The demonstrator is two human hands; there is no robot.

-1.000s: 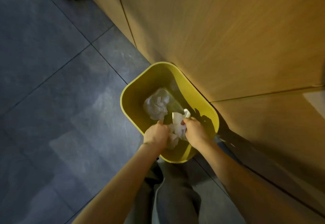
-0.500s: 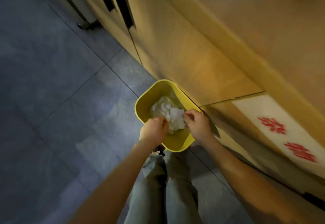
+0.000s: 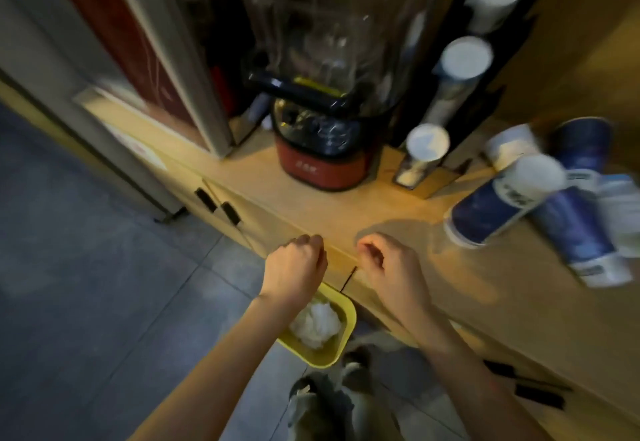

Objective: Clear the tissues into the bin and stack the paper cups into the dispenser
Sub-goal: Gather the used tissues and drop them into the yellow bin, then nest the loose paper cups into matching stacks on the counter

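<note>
White crumpled tissues (image 3: 317,322) lie inside the yellow bin (image 3: 341,343) on the floor against the cabinet. My left hand (image 3: 294,269) hovers above the bin, fingers curled with nothing in them. My right hand (image 3: 388,267) is over the wooden counter's front edge, fingers loosely curled and empty. Several blue and white paper cups (image 3: 498,201) lie tipped over on the counter at the right. A black cup dispenser (image 3: 453,94) with three tubes of stacked cups stands at the back.
A red-based blender (image 3: 322,135) with a clear jar stands on the wooden counter (image 3: 311,208). Cabinet doors with black handles (image 3: 218,206) run below it. Grey tiled floor (image 3: 104,284) spreads to the left. My legs show beneath the bin.
Both hands let go of the tissues and rose out of the bin to counter height. The view swung up from the bin to the counter, cups and dispenser.
</note>
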